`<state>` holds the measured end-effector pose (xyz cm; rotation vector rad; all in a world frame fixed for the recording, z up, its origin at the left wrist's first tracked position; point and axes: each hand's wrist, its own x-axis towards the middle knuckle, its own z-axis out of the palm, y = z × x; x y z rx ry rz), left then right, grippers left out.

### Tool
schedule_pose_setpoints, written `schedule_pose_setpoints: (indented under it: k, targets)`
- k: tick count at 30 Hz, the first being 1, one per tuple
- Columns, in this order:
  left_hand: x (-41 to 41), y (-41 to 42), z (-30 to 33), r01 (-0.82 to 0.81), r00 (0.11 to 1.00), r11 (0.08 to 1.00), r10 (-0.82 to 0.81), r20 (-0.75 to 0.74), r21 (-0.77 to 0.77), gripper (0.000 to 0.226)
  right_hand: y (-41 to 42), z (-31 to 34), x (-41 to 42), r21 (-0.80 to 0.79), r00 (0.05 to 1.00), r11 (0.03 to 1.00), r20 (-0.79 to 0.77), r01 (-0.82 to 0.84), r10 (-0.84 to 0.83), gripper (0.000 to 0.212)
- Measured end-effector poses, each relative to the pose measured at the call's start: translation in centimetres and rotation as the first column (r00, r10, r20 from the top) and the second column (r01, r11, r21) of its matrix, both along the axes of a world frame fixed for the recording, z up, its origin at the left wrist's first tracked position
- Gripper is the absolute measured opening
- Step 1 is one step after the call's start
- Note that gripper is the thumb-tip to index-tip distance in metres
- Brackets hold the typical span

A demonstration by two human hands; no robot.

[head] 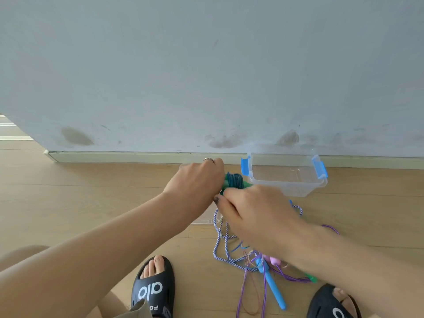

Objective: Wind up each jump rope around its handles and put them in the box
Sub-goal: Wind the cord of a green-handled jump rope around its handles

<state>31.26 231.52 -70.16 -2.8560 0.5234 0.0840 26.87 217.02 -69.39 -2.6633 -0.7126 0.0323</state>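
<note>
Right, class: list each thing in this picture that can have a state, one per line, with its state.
Green-handled rope: wound round its handles, held above the floor.
Left hand: grips the wound rope's left end.
Right hand: grip on its right end.
Clear box: open, no lid on, nothing inside, latches up.
Blue-and-white rope: loose on the floor.
Purple rope: loose, tangled.
Blue handle: lying on the floor.

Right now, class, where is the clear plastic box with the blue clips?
In the head view, the clear box sits on the wooden floor against the baseboard, right of centre, just beyond the right hand.
</note>
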Motion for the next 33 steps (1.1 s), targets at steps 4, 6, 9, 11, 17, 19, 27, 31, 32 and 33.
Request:
schedule_pose_setpoints:
  k: [4, 6, 9, 11, 17, 19, 27, 31, 32, 33]
  targets:
    - [0.0, 0.1, -0.9, 0.128, 0.991, 0.992, -0.128, -0.024, 0.011, 0.023, -1.8, 2.4, 2.4, -0.008, 0.998, 1.000, 0.069, 0.007, -0.007, 0.054]
    - [-0.1, 0.1, -0.8, 0.208, 0.978, 0.978, -0.208, 0.009, -0.014, 0.017, -2.6, 3.4, 3.8, 0.031, 0.998, 0.999, 0.060, 0.028, -0.030, 0.056]
    - [-0.8, -0.3, -0.1, 0.298, 0.952, 0.945, -0.285, 0.110, -0.136, 0.031, -3.4, 3.1, 6.0, 0.104, 0.998, 0.994, -0.057, 0.035, -0.029, 0.058]
    - [-1.0, -0.5, 0.2, 0.284, 0.958, 0.932, -0.264, 0.115, -0.223, 0.036, -3.9, 2.3, 7.1, 0.167, 0.986, 0.985, -0.165, 0.045, -0.017, 0.059]
    - [-0.8, 0.4, 0.7, 0.142, 0.989, 0.919, -0.149, 0.008, -0.369, 0.026, -4.4, 2.6, 6.9, 0.378, 0.949, 0.924, -0.310, 0.060, 0.065, 0.055]
    - [-0.4, 0.7, 0.4, 0.097, 0.994, 0.944, -0.109, -0.020, -0.317, 0.022, -4.2, 3.3, 6.2, 0.385, 0.954, 0.923, -0.285, 0.023, 0.095, 0.055]
    - [0.3, 0.8, 0.4, 0.054, 0.994, 0.974, -0.074, -0.081, -0.222, 0.014, -4.4, 4.6, 4.3, 0.288, 0.975, 0.954, -0.172, -0.084, 0.138, 0.054]
    - [0.3, 0.7, 0.8, 0.054, 0.992, 0.985, -0.072, -0.102, -0.164, 0.012, -4.4, 4.6, 4.4, 0.282, 0.977, 0.957, -0.172, -0.073, 0.126, 0.054]
    - [0.0, 0.4, 0.8, 0.083, 0.991, 0.986, -0.098, -0.096, -0.147, 0.010, -4.4, 4.5, 4.6, 0.280, 0.978, 0.958, -0.176, -0.056, 0.109, 0.054]
    - [-0.4, 0.1, 0.8, 0.116, 0.988, 0.984, -0.128, -0.085, -0.134, 0.008, -4.4, 4.3, 5.0, 0.282, 0.980, 0.959, -0.178, -0.037, 0.090, 0.055]
